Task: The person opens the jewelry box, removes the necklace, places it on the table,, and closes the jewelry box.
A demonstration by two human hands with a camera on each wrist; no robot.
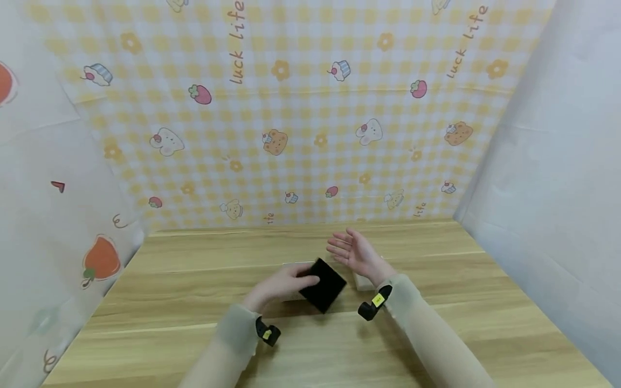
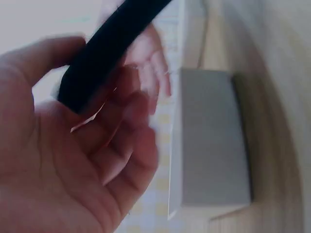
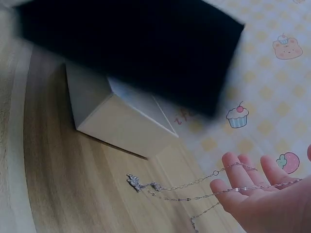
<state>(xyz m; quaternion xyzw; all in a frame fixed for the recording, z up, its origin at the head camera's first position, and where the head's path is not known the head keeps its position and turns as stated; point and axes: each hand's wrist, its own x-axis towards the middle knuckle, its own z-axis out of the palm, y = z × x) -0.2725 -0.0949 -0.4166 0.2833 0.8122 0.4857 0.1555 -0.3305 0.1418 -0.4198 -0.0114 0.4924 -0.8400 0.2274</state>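
Note:
My left hand (image 1: 283, 284) grips a flat black square piece (image 1: 324, 285) at its edge, thumb on one face; in the left wrist view the hand (image 2: 82, 145) pinches the dark slab (image 2: 109, 53) between thumb and fingers. My right hand (image 1: 361, 256) is held palm up to the right of it. Across its fingers, in the right wrist view, a thin silver chain (image 3: 209, 195) is draped from the hand (image 3: 272, 199), with a small silver pendant (image 3: 133, 182) hanging over the wood. The black piece and the right hand are apart.
A white box (image 3: 129, 128) with an open top stands on the wooden table (image 1: 194, 302), partly behind my left hand. Another pale box (image 1: 364, 283) lies beneath my right wrist. A patterned cloth (image 1: 301, 108) hangs behind the table, with white cloth at both sides.

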